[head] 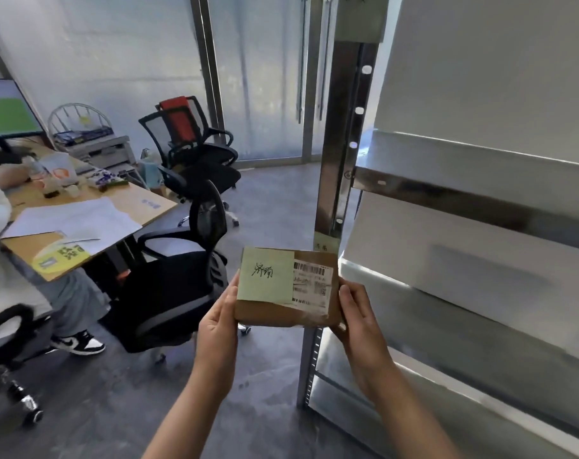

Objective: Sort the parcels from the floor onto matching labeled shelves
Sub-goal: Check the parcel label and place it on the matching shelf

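At lower centre, the left hand point(219, 321) and right hand point(356, 313) clamp their fingers on the side edges of a small cardboard parcel point(286, 288), seemingly light and stiff, beside the metal shelves point(473, 193).

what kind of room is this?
Probably an office used for parcel sorting: mesh office chairs by a cluttered desk, and a metal shelving rack with a label. Both hands hold a labelled parcel.
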`<state>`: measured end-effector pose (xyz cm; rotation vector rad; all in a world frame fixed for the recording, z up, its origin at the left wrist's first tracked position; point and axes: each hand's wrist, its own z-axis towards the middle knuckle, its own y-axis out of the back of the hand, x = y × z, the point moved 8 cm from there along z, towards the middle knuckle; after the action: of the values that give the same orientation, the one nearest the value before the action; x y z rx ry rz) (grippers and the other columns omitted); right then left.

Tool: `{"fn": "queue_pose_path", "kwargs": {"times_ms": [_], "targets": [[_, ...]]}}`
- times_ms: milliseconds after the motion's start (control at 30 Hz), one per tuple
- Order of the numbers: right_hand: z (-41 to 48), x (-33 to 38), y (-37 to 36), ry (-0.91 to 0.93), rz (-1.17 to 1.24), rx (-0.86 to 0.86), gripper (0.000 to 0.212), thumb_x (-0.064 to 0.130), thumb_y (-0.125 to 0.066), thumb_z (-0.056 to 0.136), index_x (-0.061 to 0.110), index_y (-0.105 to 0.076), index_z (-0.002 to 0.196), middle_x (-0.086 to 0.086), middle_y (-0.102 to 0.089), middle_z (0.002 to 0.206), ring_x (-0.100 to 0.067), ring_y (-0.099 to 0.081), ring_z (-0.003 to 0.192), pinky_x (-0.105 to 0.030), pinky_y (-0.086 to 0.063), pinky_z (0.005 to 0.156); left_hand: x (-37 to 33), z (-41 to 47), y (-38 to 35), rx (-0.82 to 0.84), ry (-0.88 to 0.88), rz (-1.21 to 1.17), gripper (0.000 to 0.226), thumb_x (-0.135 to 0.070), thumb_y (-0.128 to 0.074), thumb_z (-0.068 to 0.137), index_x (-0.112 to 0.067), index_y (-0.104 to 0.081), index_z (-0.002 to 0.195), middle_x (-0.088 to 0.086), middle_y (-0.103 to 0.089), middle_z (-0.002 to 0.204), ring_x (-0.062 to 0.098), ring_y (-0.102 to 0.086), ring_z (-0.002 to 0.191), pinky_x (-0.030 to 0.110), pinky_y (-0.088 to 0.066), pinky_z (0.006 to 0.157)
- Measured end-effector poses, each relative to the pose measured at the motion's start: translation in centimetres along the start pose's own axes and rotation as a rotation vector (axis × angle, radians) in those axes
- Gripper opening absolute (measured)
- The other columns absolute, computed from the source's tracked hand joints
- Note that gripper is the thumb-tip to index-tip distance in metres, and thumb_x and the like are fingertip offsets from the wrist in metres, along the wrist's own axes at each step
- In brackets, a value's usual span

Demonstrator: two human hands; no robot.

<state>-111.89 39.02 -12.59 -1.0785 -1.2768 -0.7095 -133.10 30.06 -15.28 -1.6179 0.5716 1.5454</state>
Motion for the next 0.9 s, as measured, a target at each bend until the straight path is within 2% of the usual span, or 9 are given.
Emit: {"fn": "queue_pose_path", "kwargs": {"times_ms": [67,200,367,467,533,600,667,767,900], "targets": [[0.3,-1.2,1.3,-0.033,-0.021,-0.046,0.023,0.037,-0.043,0.106,0.024,-0.061,0.111,0.000,-0.076,0.113,-0.014,-0.071,0.109,-0.024,-0.056,0.084,1.5,0.6,-1.0,0.037,0.063,-0.032,0.045,-0.056,-0.060,0.089,-0.040,-0.070,0.129,-0.007,-0.068,0.139,0.011,-0.059,0.134,0.031,-0.049,0.109],[0.9,-3.0,4.1,-0.067,-0.002,-0.165,0.017,0.028,-0.047,0.106,0.018,-0.060,0.111,-0.007,-0.075,0.115,-0.008,-0.073,0.099,-0.021,-0.058,0.075,4.6,1.8,-3.1,0.165,0.194,-0.046,0.040,-0.045,-0.061,0.094,-0.033,-0.070,0.131,-0.003,-0.068,0.139,0.014,-0.056,0.137,0.042,-0.037,0.118],[1.9,-5.0,6.9,-0.096,-0.087,-0.215,0.014,0.020,-0.062,0.099,0.017,-0.060,0.112,0.000,-0.075,0.112,-0.007,-0.076,0.090,-0.020,-0.059,0.067,7.3,2.6,-5.5,0.189,0.318,-0.047,0.037,-0.029,-0.054,0.098,-0.021,-0.073,0.129,0.002,-0.073,0.131,0.021,-0.062,0.130,0.049,-0.039,0.117],[2.4,-5.8,8.0,-0.104,-0.136,-0.229,0.022,0.023,-0.070,0.092,0.019,-0.059,0.111,0.007,-0.076,0.112,-0.015,-0.076,0.101,-0.030,-0.062,0.079,8.0,2.3,-6.4,0.136,0.356,-0.023,0.042,-0.048,-0.058,0.097,-0.016,-0.078,0.118,0.007,-0.079,0.118,0.028,-0.068,0.119,0.048,-0.046,0.111],[2.8,-6.0,8.5,-0.105,-0.129,-0.230,0.033,0.029,-0.073,0.085,0.016,-0.058,0.111,0.007,-0.076,0.113,-0.020,-0.074,0.107,-0.036,-0.062,0.085,8.4,2.3,-6.8,0.103,0.378,0.010,0.057,-0.061,-0.069,0.079,-0.018,-0.078,0.117,0.004,-0.080,0.114,0.024,-0.072,0.113,0.039,-0.053,0.103],[3.1,-6.4,8.9,-0.107,-0.124,-0.241,0.033,0.025,-0.073,0.084,0.012,-0.057,0.110,0.006,-0.075,0.115,-0.025,-0.071,0.113,-0.042,-0.062,0.089,8.8,2.4,-7.3,0.111,0.369,0.050,0.056,-0.059,-0.077,0.068,-0.029,-0.078,0.115,-0.004,-0.081,0.110,0.016,-0.074,0.106,0.021,-0.059,0.085],[3.4,-6.8,9.2,-0.097,-0.129,-0.260,0.025,0.014,-0.070,0.091,0.009,-0.055,0.110,0.002,-0.072,0.119,-0.030,-0.068,0.118,-0.052,-0.057,0.097,9.5,2.4,-8.0,0.151,0.366,0.069,0.052,-0.048,-0.084,0.069,-0.031,-0.076,0.117,-0.007,-0.082,0.106,0.011,-0.076,0.101,0.014,-0.058,0.073],[3.3,-7.4,9.5,-0.099,-0.144,-0.305,0.022,0.008,-0.067,0.095,0.008,-0.054,0.113,-0.008,-0.070,0.125,-0.032,-0.066,0.120,-0.054,-0.053,0.103,10.8,2.6,-8.3,0.132,0.374,0.085,0.048,-0.036,-0.082,0.080,-0.026,-0.073,0.126,-0.008,-0.081,0.107,0.008,-0.076,0.101,0.014,-0.058,0.074],[3.2,-7.9,9.9,-0.113,-0.147,-0.312,0.022,0.009,-0.067,0.096,0.008,-0.055,0.114,-0.011,-0.066,0.134,-0.029,-0.064,0.124,-0.052,-0.052,0.105,11.9,2.7,-7.6,0.064,0.404,0.074,0.040,-0.044,-0.067,0.092,-0.022,-0.075,0.125,-0.005,-0.078,0.119,0.009,-0.069,0.115,0.016,-0.050,0.083]]}}
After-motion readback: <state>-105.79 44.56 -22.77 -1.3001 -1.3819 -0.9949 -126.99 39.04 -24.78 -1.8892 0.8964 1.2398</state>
